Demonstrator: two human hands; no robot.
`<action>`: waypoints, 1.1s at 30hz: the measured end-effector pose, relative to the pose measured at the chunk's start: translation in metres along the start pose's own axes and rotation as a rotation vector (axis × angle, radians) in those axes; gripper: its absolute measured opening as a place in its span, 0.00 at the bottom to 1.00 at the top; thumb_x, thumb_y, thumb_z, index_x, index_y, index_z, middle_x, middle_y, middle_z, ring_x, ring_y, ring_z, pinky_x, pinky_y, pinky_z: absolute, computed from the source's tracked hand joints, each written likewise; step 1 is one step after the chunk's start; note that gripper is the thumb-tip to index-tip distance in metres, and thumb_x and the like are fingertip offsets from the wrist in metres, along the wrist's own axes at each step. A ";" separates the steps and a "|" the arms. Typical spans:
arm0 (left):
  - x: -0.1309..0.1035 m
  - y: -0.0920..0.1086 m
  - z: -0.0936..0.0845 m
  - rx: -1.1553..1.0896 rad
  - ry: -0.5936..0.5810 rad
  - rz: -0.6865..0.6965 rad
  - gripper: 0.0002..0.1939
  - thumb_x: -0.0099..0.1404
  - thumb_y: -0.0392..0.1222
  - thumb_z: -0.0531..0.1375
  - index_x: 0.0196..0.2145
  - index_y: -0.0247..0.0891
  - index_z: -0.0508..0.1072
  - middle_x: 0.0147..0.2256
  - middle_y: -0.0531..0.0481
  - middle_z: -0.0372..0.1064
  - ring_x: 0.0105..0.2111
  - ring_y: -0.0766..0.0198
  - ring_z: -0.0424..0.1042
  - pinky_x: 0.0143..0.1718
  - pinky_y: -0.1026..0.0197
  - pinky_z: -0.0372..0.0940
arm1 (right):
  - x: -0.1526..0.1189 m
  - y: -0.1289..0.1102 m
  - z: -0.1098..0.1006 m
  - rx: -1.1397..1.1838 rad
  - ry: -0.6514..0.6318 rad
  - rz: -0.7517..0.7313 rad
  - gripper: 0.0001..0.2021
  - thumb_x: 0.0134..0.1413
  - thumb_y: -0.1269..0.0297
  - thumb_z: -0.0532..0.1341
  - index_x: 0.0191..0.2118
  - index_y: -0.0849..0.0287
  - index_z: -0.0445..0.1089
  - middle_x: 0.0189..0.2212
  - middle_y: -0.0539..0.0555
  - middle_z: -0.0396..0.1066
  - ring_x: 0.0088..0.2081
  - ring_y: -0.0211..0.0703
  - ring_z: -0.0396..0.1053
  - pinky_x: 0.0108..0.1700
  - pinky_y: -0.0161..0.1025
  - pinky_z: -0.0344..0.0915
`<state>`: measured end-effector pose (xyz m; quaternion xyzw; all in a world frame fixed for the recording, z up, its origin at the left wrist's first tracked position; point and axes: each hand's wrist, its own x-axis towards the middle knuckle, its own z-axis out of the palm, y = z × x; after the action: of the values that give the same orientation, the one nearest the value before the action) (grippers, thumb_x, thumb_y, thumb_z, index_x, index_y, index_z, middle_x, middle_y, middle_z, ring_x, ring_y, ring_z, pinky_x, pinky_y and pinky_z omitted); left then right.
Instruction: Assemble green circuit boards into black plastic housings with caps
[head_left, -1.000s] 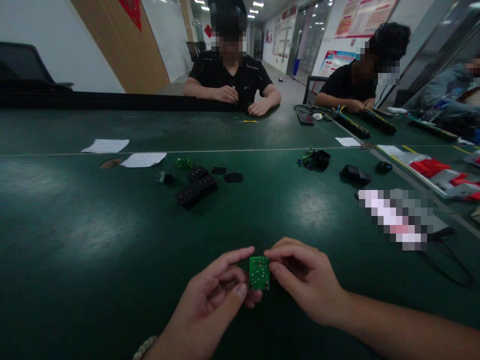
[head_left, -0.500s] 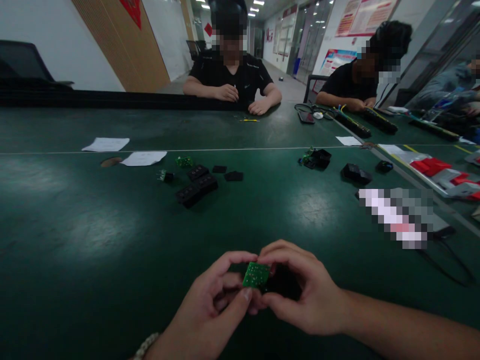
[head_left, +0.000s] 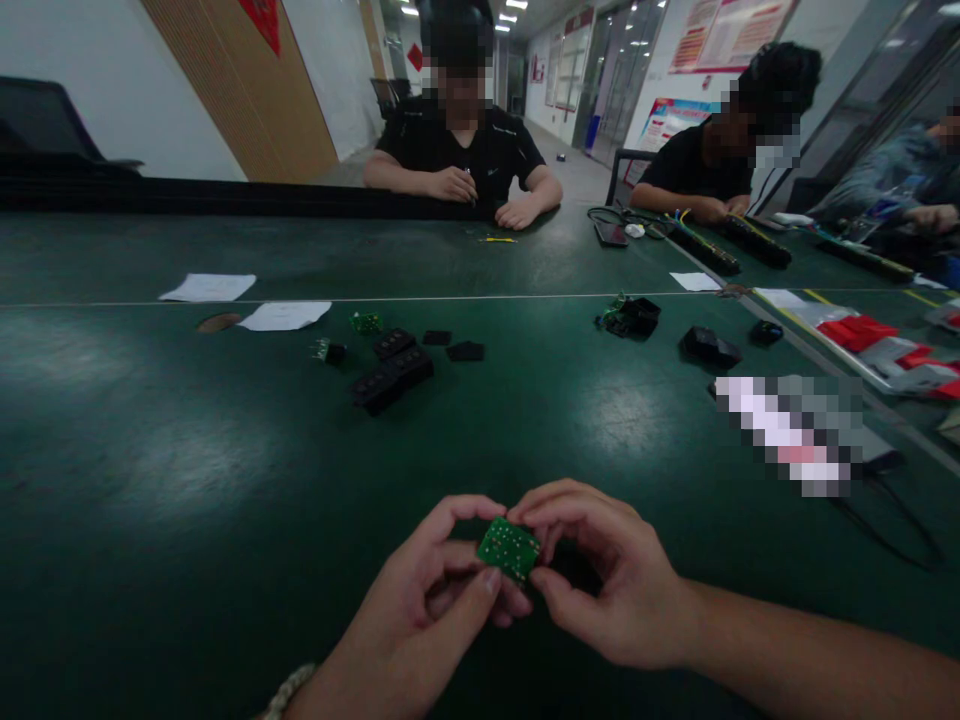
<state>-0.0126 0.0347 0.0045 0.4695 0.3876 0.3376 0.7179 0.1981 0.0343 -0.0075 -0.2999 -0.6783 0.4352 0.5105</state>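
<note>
A small green circuit board (head_left: 509, 549) with pale solder dots is held up between my two hands, over the near part of the green table. My left hand (head_left: 442, 590) pinches its left side, the thumb at the lower edge and a finger along the top. Fingertips of my right hand (head_left: 615, 575) close on the board's right edge and upper corner. Whatever is on the board's underside is hidden from me.
Black plastic housings (head_left: 394, 370), flat black pieces (head_left: 465, 351) and another green board (head_left: 366, 322) lie beyond my hands. Black parts (head_left: 709, 347) and a blurred-out device (head_left: 810, 430) are to the right. White papers (head_left: 285, 316) lie left. People sit across the table (head_left: 187, 560).
The circuit board has turned a little between my fingers, so more of its dotted face shows. My right thumb has shifted slightly toward the board's right edge.
</note>
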 end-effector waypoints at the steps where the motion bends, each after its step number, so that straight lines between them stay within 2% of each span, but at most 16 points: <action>1: 0.000 0.000 0.000 0.002 -0.009 0.004 0.14 0.71 0.42 0.65 0.51 0.42 0.68 0.33 0.49 0.84 0.33 0.61 0.81 0.38 0.61 0.75 | 0.000 0.000 0.000 -0.003 0.002 -0.002 0.26 0.52 0.82 0.65 0.55 0.54 0.73 0.50 0.59 0.74 0.40 0.42 0.76 0.39 0.39 0.76; 6: -0.004 -0.001 -0.002 0.010 -0.008 0.018 0.09 0.74 0.44 0.62 0.48 0.44 0.67 0.33 0.50 0.84 0.34 0.61 0.80 0.39 0.59 0.74 | 0.001 0.000 -0.003 0.003 0.023 0.027 0.23 0.54 0.81 0.64 0.55 0.55 0.72 0.49 0.59 0.70 0.38 0.41 0.74 0.40 0.41 0.76; 11: -0.004 -0.006 -0.007 -0.011 -0.044 0.026 0.08 0.77 0.47 0.58 0.50 0.45 0.65 0.35 0.49 0.85 0.35 0.61 0.80 0.41 0.59 0.73 | 0.003 -0.001 -0.004 0.001 -0.037 0.074 0.24 0.52 0.82 0.61 0.54 0.56 0.72 0.46 0.58 0.69 0.38 0.41 0.73 0.38 0.42 0.75; 15: -0.003 -0.008 -0.008 -0.074 -0.059 0.023 0.05 0.78 0.45 0.58 0.47 0.45 0.65 0.34 0.50 0.85 0.35 0.61 0.80 0.41 0.59 0.73 | 0.002 0.003 -0.002 0.029 -0.037 0.086 0.27 0.52 0.80 0.66 0.57 0.54 0.71 0.46 0.56 0.69 0.38 0.41 0.73 0.39 0.41 0.75; 17: -0.003 -0.006 -0.006 -0.085 -0.069 0.031 0.05 0.77 0.46 0.59 0.47 0.45 0.66 0.33 0.51 0.85 0.35 0.62 0.80 0.40 0.59 0.73 | 0.002 0.005 -0.001 0.013 -0.036 0.089 0.27 0.53 0.78 0.68 0.58 0.53 0.71 0.45 0.56 0.70 0.37 0.40 0.73 0.38 0.39 0.75; 21: -0.004 -0.003 -0.001 -0.035 -0.052 0.021 0.09 0.74 0.48 0.62 0.46 0.45 0.68 0.32 0.50 0.84 0.33 0.62 0.80 0.39 0.60 0.74 | 0.002 0.005 -0.003 -0.080 -0.031 0.075 0.22 0.53 0.78 0.69 0.53 0.55 0.76 0.43 0.55 0.72 0.33 0.37 0.73 0.33 0.35 0.72; 24: -0.002 0.000 0.002 0.042 0.004 0.014 0.11 0.72 0.50 0.62 0.47 0.44 0.69 0.29 0.51 0.82 0.30 0.61 0.79 0.32 0.62 0.72 | 0.003 0.004 -0.004 -0.112 -0.005 0.057 0.21 0.51 0.77 0.70 0.51 0.57 0.77 0.40 0.54 0.74 0.33 0.38 0.73 0.32 0.35 0.72; 28: 0.004 0.018 -0.008 0.319 0.107 0.027 0.12 0.72 0.50 0.57 0.48 0.43 0.70 0.22 0.54 0.76 0.22 0.61 0.74 0.21 0.64 0.67 | 0.004 0.003 -0.004 -0.109 0.023 0.088 0.21 0.51 0.76 0.70 0.51 0.57 0.76 0.39 0.54 0.74 0.33 0.38 0.73 0.33 0.37 0.72; 30: 0.010 0.037 -0.024 0.612 0.139 0.095 0.11 0.70 0.50 0.56 0.46 0.44 0.71 0.24 0.53 0.77 0.23 0.59 0.76 0.22 0.61 0.69 | 0.004 0.004 -0.004 -0.106 0.019 0.112 0.20 0.51 0.76 0.70 0.51 0.56 0.76 0.40 0.54 0.74 0.33 0.38 0.73 0.33 0.37 0.71; 31: 0.014 0.048 -0.035 0.812 0.200 0.155 0.11 0.69 0.50 0.57 0.45 0.44 0.72 0.26 0.52 0.78 0.26 0.57 0.77 0.26 0.60 0.71 | 0.003 0.004 -0.004 -0.103 0.012 0.122 0.20 0.51 0.76 0.70 0.51 0.56 0.76 0.40 0.54 0.74 0.33 0.39 0.73 0.34 0.37 0.71; 33: 0.026 0.072 -0.060 1.211 0.476 0.245 0.12 0.67 0.52 0.58 0.44 0.44 0.74 0.31 0.51 0.78 0.29 0.56 0.78 0.30 0.58 0.72 | 0.003 0.004 -0.004 -0.091 0.001 0.130 0.21 0.51 0.76 0.71 0.51 0.56 0.76 0.40 0.54 0.73 0.34 0.39 0.73 0.34 0.37 0.71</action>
<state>-0.0616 0.1054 0.0500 0.7435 0.6008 0.2336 0.1783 0.2006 0.0401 -0.0096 -0.3662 -0.6762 0.4361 0.4673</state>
